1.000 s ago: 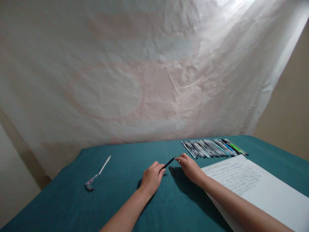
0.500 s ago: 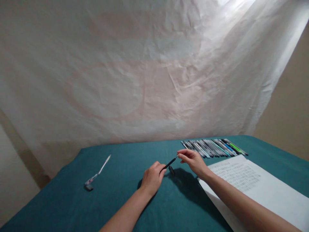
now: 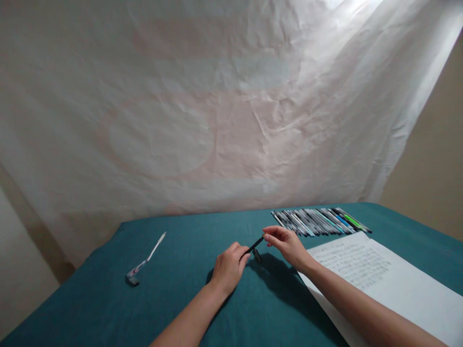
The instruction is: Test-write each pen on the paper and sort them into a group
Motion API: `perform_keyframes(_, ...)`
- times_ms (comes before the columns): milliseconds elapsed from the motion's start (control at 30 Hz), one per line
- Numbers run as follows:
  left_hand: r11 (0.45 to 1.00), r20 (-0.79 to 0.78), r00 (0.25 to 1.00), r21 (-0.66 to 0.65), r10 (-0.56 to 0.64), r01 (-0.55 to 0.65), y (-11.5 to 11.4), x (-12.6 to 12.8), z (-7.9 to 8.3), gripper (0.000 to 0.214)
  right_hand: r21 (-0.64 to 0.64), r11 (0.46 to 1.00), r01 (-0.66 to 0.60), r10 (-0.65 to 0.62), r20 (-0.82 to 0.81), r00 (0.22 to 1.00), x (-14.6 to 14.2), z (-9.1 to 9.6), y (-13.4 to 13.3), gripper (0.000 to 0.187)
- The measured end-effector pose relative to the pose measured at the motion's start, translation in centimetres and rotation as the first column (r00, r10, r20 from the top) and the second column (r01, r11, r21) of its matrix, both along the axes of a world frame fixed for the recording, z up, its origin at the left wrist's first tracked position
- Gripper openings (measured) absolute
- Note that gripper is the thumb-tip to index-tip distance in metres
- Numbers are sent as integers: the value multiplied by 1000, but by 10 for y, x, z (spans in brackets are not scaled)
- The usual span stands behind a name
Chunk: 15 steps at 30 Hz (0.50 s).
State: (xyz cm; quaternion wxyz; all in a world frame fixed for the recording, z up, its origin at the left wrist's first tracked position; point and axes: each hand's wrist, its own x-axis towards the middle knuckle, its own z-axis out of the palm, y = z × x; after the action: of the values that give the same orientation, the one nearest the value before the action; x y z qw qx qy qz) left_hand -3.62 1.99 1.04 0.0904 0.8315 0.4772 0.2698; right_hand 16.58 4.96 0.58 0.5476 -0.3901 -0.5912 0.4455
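In the middle of the head view, my left hand (image 3: 228, 271) is closed around a slim black pen (image 3: 255, 245) that slants up to the right. My right hand (image 3: 285, 245) pinches the pen's far end between thumb and fingertips, and the fingers hide that tip. Just below the pen, a short dark pen cap (image 3: 257, 256) lies on the green cloth, close to my left fingertips and touched by neither hand.
Several pens (image 3: 314, 221) lie in a row at the back right of the green-covered table (image 3: 173, 308). White paper sheets (image 3: 405, 284) with handwriting lie under my right forearm. At left is a thin white and dark item (image 3: 146, 260). A pale sheet (image 3: 202, 120) hangs behind.
My right fingers have moved slightly left and down onto the pen's end, covering the thin light tip that showed before. My left hand has barely moved.
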Motion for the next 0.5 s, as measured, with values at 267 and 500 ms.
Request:
perform_keyframes(267,1000,-8,1000,-3,-15,15,-2,1,2,22,15,1000,21,-21,28,999,-1,-3,-1,25)
perform_keyframes(500,1000,-19,1000,26,-9,10,-3,1,3,22,30,999,-12,8,122,992,1,1,-2,26)
